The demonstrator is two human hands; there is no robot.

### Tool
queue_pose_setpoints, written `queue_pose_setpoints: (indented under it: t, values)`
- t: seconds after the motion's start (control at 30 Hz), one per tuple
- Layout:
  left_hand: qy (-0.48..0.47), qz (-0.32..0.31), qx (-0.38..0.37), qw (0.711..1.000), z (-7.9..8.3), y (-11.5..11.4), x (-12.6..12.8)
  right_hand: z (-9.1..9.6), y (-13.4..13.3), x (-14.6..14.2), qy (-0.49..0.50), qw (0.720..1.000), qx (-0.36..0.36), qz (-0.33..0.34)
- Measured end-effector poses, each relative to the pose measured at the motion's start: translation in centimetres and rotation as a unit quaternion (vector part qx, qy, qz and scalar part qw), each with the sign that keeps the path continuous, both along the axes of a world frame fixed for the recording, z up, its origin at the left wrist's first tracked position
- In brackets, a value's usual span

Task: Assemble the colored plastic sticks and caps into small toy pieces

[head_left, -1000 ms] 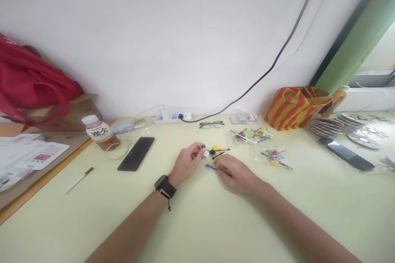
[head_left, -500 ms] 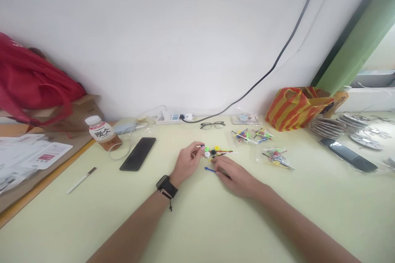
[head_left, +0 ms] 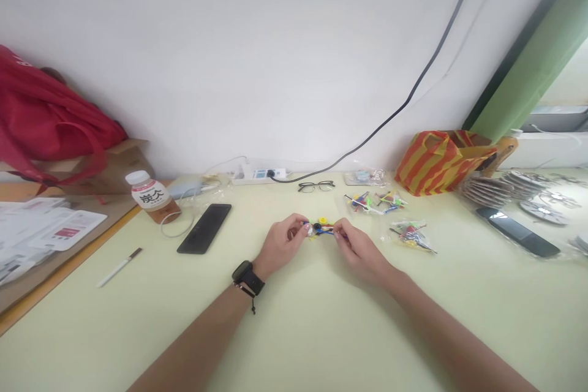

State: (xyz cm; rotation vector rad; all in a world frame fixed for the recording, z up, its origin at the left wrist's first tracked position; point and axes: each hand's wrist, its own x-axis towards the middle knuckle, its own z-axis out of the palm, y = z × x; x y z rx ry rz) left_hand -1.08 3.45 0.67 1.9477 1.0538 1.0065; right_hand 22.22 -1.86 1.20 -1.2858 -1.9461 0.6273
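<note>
My left hand (head_left: 281, 243), with a black watch (head_left: 247, 277) on the wrist, pinches a small white round piece (head_left: 309, 229) at mid-table. My right hand (head_left: 361, 249) is closed on a thin blue stick (head_left: 325, 232), whose free end points at the white piece. The two hands sit close together, fingertips facing. Between and just behind them lie small coloured parts (head_left: 321, 221): a yellow one, a black one and a red stick. Whether the stick touches the white piece is too small to tell.
Clear bags of coloured sticks (head_left: 374, 201) (head_left: 408, 235) lie right of my hands. Glasses (head_left: 315, 186) and a power strip (head_left: 258, 175) sit by the wall. A black phone (head_left: 204, 228), bottle (head_left: 150, 197) and pen (head_left: 118, 267) are left; a striped bag (head_left: 436, 159) and another phone (head_left: 517, 231) right.
My right hand picked the blue stick up off the table and brought it up and left to the white piece in my left hand. The left hand barely moved.
</note>
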Motion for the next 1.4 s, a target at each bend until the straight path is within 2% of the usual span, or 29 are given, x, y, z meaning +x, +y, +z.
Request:
queue_pose_setpoints:
  t: [0.17,0.3,0.47,0.53,0.6,0.73,1.07,1.2,1.4]
  values:
    - [0.026,-0.042,0.002,0.999,1.0,-1.0,0.5,0.0,0.3,0.1,0.085,0.995,-0.034,0.025]
    - [-0.018,-0.066,-0.038,0.997,1.4,-1.3,0.9,0.4,0.5,-0.1,0.130,0.990,-0.038,0.030]
    - [-0.101,-0.109,-0.176,0.973,1.8,-1.7,1.4,1.4,0.0,-0.3,0.171,0.984,-0.050,0.018]
    - [-0.112,-0.118,-0.235,0.958,2.1,-2.0,1.5,1.8,-0.5,-0.5,0.189,0.979,-0.067,0.035]
    - [-0.117,-0.127,-0.262,0.950,2.3,-2.2,1.6,2.2,-1.1,-0.8,0.202,0.973,-0.089,0.066]
    - [-0.121,-0.167,-0.233,0.950,2.7,-2.2,1.4,2.6,-1.9,-1.4,0.192,0.970,-0.103,0.111]
    - [-0.093,-0.149,-0.160,0.971,3.3,-2.1,1.2,1.8,-1.4,-1.1,0.114,0.987,-0.070,0.083]
    - [-0.112,-0.140,-0.144,0.973,2.7,-1.8,1.1,1.7,-0.8,-1.0,0.173,0.977,-0.102,0.078]
    - [-0.096,-0.106,-0.119,0.983,2.0,-1.6,1.1,1.7,-0.3,-0.8,0.271,0.944,-0.182,0.049]
